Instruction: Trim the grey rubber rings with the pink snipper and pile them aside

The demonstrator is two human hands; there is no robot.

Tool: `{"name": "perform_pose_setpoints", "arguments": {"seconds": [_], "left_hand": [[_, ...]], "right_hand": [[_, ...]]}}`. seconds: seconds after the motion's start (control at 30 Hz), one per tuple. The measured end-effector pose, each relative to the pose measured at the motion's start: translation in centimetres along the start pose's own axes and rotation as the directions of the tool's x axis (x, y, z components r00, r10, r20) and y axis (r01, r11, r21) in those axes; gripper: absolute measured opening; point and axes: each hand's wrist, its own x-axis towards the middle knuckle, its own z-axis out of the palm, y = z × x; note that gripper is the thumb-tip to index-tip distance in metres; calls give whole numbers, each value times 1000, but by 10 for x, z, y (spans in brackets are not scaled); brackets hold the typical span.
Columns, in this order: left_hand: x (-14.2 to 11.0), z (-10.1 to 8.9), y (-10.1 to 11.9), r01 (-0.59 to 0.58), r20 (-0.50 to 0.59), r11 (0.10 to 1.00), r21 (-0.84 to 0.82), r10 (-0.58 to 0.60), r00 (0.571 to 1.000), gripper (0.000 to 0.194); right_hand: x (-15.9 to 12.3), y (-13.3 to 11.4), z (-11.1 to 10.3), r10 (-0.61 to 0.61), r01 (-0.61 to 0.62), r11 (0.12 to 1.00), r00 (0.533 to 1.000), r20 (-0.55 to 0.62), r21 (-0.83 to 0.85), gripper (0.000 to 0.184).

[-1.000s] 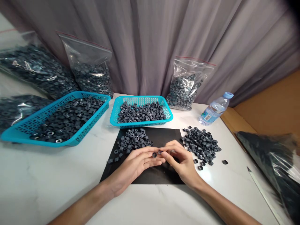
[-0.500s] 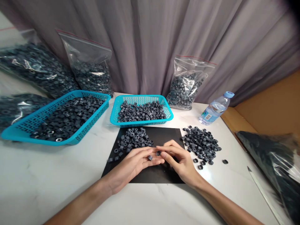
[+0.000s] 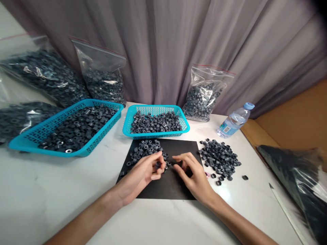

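Both my hands rest on a black mat point(image 3: 176, 189) on the white table. My left hand point(image 3: 144, 172) is curled, its thumb and fingertips pinched on a small dark grey ring at the near edge of a pile of grey rings point(image 3: 146, 149) on the mat. My right hand point(image 3: 191, 175) lies just to the right, a short gap away, with its fingers bent inward. What its fingertips hold, if anything, is hidden. A second loose pile of grey rings point(image 3: 219, 158) lies on the table right of the mat.
Two turquoise baskets of grey rings stand behind the mat, a small basket point(image 3: 155, 132) and a large basket point(image 3: 30, 143) at the left. Clear bags of rings point(image 3: 204, 97) lean on the curtain. A water bottle point(image 3: 233, 120) lies at the right, and a dark plastic bag point(image 3: 298, 177) beyond it.
My hands have drawn apart. The left hand has moved up to the edge of the ring pile and curled tighter. The view has shifted slightly left.
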Motion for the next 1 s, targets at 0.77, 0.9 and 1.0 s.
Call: {"name": "perform_pose_setpoints", "arguments": {"seconds": [0.77, 0.9, 1.0], "left_hand": [[-5, 4, 7, 56, -154, 988, -142, -77, 985, 16], [-5, 6, -3, 18, -210, 987, -161, -52, 976, 15], [-7, 6, -11, -12, -146, 998, -62, 2, 989, 15]], "right_hand": [[1, 3, 2, -101, 106, 992, 992, 74, -62, 41], [1, -1, 0, -51, 51, 999, 996, -78, 4, 27], [-1, -5, -2, -37, 41, 998, 994, -102, 39, 20]]}}
